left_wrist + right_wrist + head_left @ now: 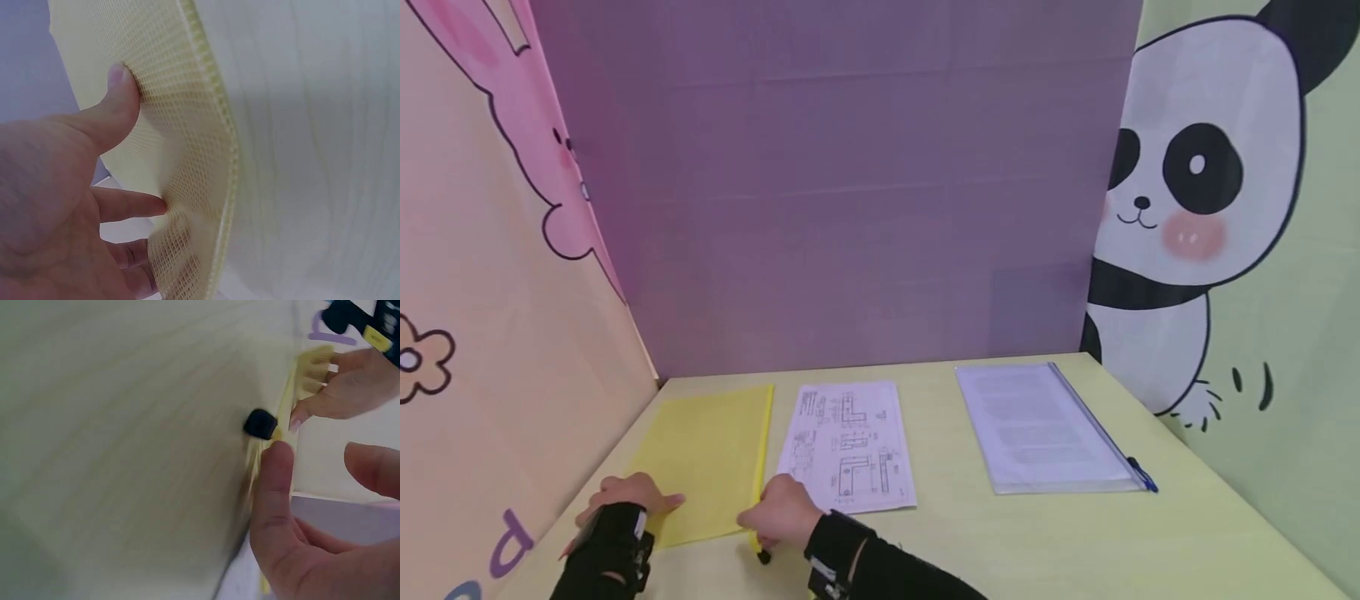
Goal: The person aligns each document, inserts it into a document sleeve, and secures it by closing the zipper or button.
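A yellow mesh zipper pouch (711, 462) lies flat at the left of the table. At its near left corner is my left hand (627, 493). In the left wrist view that hand's thumb lies on the mesh (181, 94), while fingertips reach behind the bent edge and show faintly through it. By the near right corner my right hand (786, 510) touches the yellow zipper edge, close to a black zipper end (763, 557). The right wrist view has the index fingertip against the edge beside the black end (260, 424), with the thumb held apart.
A sheet with technical drawings (850, 446) lies just right of the pouch. Farther right is a clear document pouch (1037, 429) with printed paper inside and a blue zipper pull (1142, 475). A purple cloth wall (865, 208) stands behind the table (1037, 550).
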Tool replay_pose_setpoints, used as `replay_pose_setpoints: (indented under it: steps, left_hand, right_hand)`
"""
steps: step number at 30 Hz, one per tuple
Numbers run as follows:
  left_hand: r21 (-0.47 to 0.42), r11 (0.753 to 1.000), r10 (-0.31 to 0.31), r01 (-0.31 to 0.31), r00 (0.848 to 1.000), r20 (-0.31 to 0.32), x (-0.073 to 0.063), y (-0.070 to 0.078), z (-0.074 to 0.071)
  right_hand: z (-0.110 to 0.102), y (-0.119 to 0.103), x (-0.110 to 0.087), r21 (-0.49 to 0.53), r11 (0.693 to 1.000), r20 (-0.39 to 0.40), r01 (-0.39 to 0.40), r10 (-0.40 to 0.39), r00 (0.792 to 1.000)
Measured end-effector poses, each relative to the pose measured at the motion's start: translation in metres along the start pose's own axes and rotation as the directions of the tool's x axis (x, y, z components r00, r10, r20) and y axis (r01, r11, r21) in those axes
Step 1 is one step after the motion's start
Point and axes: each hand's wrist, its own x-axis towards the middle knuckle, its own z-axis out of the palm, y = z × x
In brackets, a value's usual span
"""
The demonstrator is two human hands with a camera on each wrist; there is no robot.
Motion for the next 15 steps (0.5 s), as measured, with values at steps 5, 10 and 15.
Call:
replay_pose_setpoints:
  steps: [5,10,15]
  left_hand:
    - [0.004,1.0,-0.03,0.03,1.0,-0.007,-0.005,0.005,-0.001]
    - [0.008,1.0,-0.028,0.028,1.0,-0.003,-0.005,0.01,-0.001]
    - [0.019,1.0,-0.015,0.015,1.0,0.001,-0.007,0.012,-0.004]
  right_hand:
    - [0.004,0.0,0.007,0.321,0.938,0.023,-0.13,0.129,0.991]
    - [0.008,0.002,0.017,0.453,0.872,0.045,-0.185,0.184,0.982]
    - [0.011,0.003,0.021,0.451,0.876,0.031,-0.17,0.175,0.984]
